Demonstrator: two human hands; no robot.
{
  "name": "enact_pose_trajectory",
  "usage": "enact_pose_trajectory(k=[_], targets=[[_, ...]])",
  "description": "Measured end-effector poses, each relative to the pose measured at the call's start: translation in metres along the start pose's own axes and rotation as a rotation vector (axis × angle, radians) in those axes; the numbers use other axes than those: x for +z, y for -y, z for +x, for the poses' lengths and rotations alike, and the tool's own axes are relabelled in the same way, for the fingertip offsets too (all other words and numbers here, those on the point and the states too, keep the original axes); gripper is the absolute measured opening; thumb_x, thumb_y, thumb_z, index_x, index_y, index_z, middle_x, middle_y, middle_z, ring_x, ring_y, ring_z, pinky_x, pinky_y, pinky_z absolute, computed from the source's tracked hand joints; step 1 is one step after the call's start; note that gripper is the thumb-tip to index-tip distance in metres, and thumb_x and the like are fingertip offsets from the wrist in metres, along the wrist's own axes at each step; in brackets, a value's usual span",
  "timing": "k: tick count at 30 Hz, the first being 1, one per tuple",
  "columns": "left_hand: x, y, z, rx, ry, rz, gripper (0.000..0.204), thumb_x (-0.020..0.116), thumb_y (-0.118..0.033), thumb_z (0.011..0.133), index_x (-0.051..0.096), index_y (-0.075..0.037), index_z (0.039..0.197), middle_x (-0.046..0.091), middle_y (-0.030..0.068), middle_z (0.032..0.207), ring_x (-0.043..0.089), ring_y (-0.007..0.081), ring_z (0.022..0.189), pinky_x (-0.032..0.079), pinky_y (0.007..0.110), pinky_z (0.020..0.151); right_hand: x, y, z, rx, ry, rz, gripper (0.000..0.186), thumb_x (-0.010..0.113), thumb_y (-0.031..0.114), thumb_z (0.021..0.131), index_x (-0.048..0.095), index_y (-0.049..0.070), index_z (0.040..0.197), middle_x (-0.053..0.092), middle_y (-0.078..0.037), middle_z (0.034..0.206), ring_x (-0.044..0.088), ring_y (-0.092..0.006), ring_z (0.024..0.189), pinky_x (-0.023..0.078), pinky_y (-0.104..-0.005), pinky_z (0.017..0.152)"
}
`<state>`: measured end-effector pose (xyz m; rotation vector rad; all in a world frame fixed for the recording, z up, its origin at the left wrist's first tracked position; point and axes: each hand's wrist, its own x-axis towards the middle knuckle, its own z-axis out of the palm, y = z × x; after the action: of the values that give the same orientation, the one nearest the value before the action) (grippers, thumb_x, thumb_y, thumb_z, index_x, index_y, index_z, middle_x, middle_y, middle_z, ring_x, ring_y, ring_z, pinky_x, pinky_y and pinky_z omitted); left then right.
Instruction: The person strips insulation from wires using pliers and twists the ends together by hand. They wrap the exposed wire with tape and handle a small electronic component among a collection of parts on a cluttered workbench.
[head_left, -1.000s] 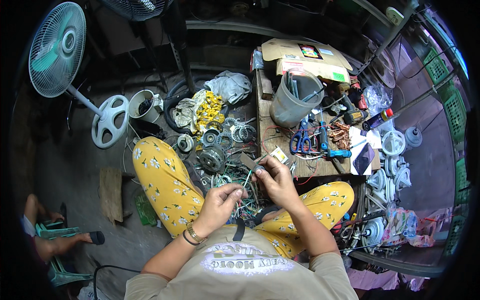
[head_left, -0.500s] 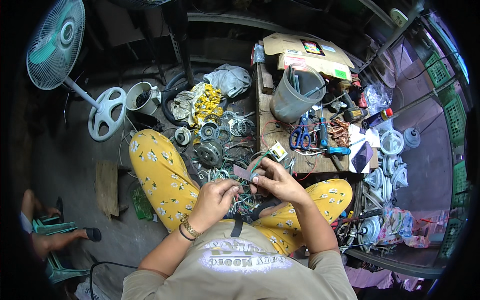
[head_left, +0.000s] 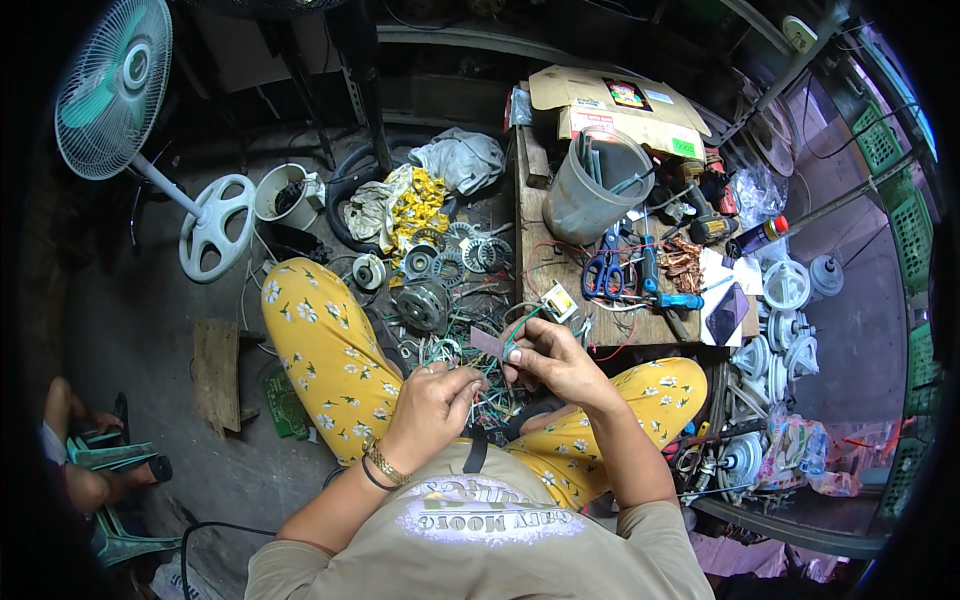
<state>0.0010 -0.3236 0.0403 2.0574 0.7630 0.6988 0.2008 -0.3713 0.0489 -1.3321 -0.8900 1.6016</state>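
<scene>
In front of my lap, my right hand (head_left: 548, 355) is closed on a flat grey blade-like strip (head_left: 489, 344), thumb pressed along it. A thin green wire (head_left: 518, 325) runs by the same fingers toward a small white-and-yellow box (head_left: 558, 301) at the bench edge. My left hand (head_left: 440, 397) is pinched just left of it, fingertips close to the right fingers; what lies in the pinch is too small to make out. Beneath both hands spreads a tangle of cut wires (head_left: 488, 405) in several colours. A round motor part (head_left: 421, 306) lies beyond the left hand.
A low wooden bench (head_left: 630, 328) at the right bears a plastic bucket (head_left: 598, 190), blue-handled scissors (head_left: 603, 272), screwdrivers and a drill (head_left: 708, 225). A standing fan (head_left: 135, 70) and white pail (head_left: 288, 196) are far left. Another person's leg (head_left: 95, 487) shows at the left.
My left fingertips have shifted slightly down and apart from the right hand, which keeps its hold on the strip. The other person's foot at the left has drawn back leftward.
</scene>
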Motion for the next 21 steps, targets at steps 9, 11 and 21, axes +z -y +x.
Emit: enact_pose_trajectory(k=[9, 11, 21], targets=[[-0.003, -0.003, -0.01, -0.003, 0.049, 0.066, 0.007, 0.06, -0.002, 0.079, 0.066, -0.002, 0.082, 0.063, 0.01, 0.067, 0.059, 0.0258, 0.062, 0.045, 0.035, 0.058, -0.027, -0.002, -0.001, -0.056, -0.166, 0.158, 0.02, 0.056, 0.011, 0.091, 0.051, 0.002, 0.108, 0.059, -0.003, 0.073, 0.05, -0.0057, 0.057, 0.038, -0.0181, 0.049], [0.002, 0.002, -0.02, -0.11, 0.007, -0.022, 0.007, 0.059, -0.002, 0.08, 0.066, -0.002, 0.082, 0.064, 0.0103, 0.068, 0.06, 0.0253, 0.063, 0.045, 0.034, 0.059, -0.041, 0.005, -0.006, -0.113, -0.178, 0.121, 0.023, 0.055, 0.011, 0.091, 0.05, 0.001, 0.111, 0.06, -0.004, 0.074, 0.05, -0.006, 0.056, 0.039, -0.0184, 0.049], [0.005, 0.0, -0.007, -0.059, -0.009, 0.068, 0.006, 0.06, -0.003, 0.08, 0.066, -0.003, 0.081, 0.065, 0.0098, 0.07, 0.057, 0.0253, 0.062, 0.044, 0.035, 0.059, 0.0, 0.004, -0.007, 0.038, 0.086, 0.043, 0.025, 0.054, 0.012, 0.092, 0.046, 0.004, 0.114, 0.06, -0.003, 0.073, 0.045, -0.0046, 0.054, 0.033, -0.0194, 0.047]])
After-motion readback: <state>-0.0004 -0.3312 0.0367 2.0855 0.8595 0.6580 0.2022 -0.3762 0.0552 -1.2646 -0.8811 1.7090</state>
